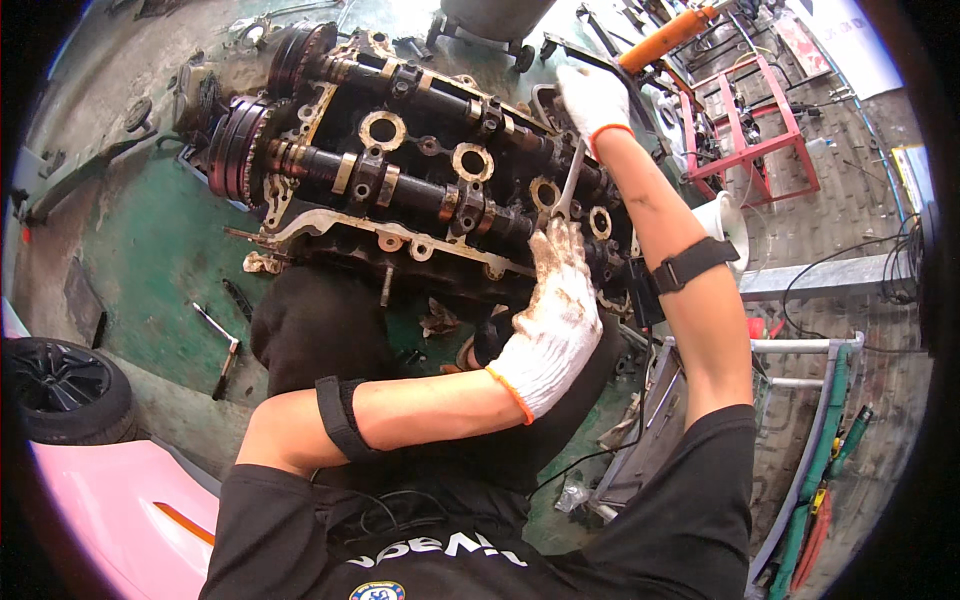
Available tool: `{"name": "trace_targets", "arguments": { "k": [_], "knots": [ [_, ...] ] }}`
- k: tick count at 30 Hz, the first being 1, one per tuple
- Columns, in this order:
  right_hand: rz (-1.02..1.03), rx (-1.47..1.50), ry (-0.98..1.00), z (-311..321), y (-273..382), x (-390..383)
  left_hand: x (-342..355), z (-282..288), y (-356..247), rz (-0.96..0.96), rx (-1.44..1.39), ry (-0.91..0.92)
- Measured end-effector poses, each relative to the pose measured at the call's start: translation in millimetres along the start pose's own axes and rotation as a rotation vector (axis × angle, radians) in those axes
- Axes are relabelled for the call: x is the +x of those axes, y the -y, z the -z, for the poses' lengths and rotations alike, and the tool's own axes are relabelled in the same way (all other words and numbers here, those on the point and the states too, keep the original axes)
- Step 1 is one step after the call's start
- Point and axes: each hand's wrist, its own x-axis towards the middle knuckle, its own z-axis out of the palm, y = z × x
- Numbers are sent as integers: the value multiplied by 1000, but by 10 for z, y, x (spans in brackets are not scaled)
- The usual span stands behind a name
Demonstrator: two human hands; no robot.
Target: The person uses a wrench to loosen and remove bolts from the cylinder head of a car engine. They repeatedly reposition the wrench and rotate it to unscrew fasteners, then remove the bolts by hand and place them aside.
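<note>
An engine cylinder head (350, 190) with two dark camshafts and round toothed gears (235, 150) at its left end fills the upper middle. My left hand (555, 305), in a dirty white glove, reaches onto its near right part, fingers closed at the lower end of a silver wrench-like tool (574, 172). My right hand (592, 100), also gloved, is closed at the tool's upper end, beyond the head's far edge. The tool slants up and right between both hands; its tip under my left fingers is hidden.
A red metal frame (745, 145) and orange cylinder (665, 40) stand upper right, an aluminium frame (800, 346) lower right. A black wheel (65, 390) and pink panel (120, 500) are at left. A loose long-handled tool (220, 360) lies on the green floor (170, 300).
</note>
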Motion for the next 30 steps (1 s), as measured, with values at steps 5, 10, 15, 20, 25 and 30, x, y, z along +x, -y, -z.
{"name": "trace_targets", "arguments": {
  "k": [5,10,15,20,25,30],
  "knots": [
    [90,-168,-53,-49,387,-51,13,-71,-10,-21,-5,-60],
    [118,-180,19,-36,686,-183,25,-96,-42,-53,33,-30],
    [179,86,-78,-78,907,-417,58,-223,-98,17,-77,-111],
    [385,225,-200,-66,981,-683,125,-472,-221,140,-592,-384],
    [544,305,-333,-22,1006,-1009,62,-616,-338,106,-936,-333],
    [740,262,-259,-56,1088,-1358,68,-635,-328,49,-1023,-173]
  ]
}}
